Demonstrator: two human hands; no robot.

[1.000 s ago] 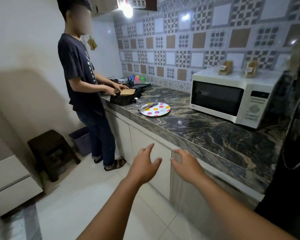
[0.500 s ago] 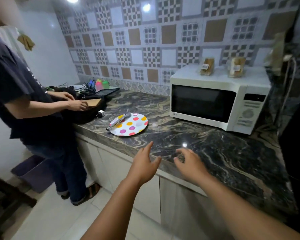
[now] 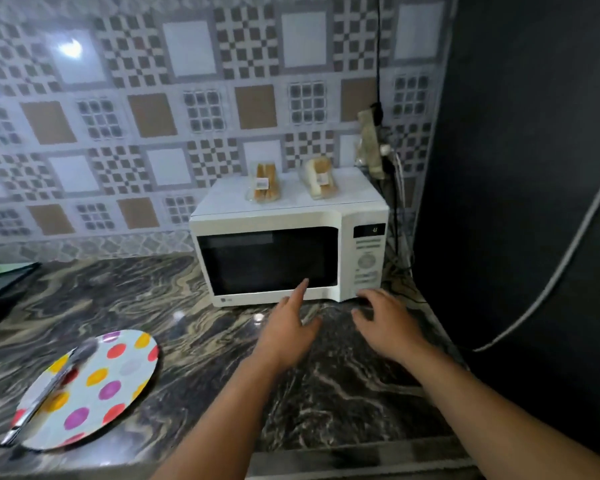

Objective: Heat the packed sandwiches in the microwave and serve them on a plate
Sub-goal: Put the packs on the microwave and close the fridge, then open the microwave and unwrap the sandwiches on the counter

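I have stepped up close to the white microwave (image 3: 288,251) — my left hand (image 3: 288,327) and right hand (image 3: 388,323), apart and empty, reach toward its shut door, the two plastic-wrapped sandwiches (image 3: 264,183) untouched on top.

Two bare forearms come in from the bottom edge, no sleeves showing anywhere along them, so short-sleeved or sleeveless up to where the frame cuts off. Left hand (image 3: 286,327) bare: no glove, no ring, no watch or band at the wrist. Right hand (image 3: 387,322) the same, bare, nothing worn on fingers or wrist. Nails look short and unpainted, though blur makes that hard to confirm. No marks, tape or bandage visible on either arm. Rest of the person's body and clothing is out of view.
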